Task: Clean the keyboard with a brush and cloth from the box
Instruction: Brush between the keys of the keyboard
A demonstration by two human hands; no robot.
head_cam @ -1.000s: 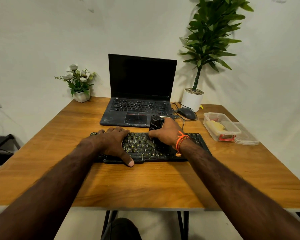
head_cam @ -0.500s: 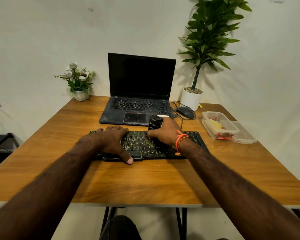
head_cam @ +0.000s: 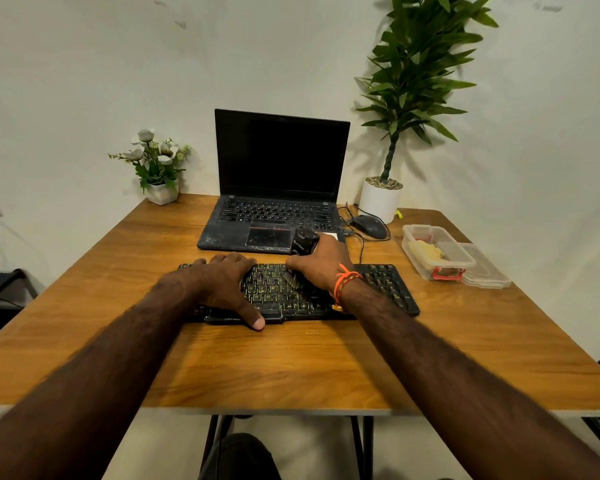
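A black keyboard with yellow-lit keys lies across the middle of the wooden table. My left hand rests flat on its left half, thumb down at the front edge. My right hand grips a black brush by its thick handle; the bristles touch the keys near the keyboard's middle. A clear plastic box stands at the right with a yellow cloth inside.
An open black laptop sits just behind the keyboard. A mouse with its cable lies right of it. The box's lid lies beside the box. A tall potted plant and a small flower pot stand at the back.
My right hand has drawn the brush slightly back across the keys. My left hand stays on the keyboard. The view shifted a little.
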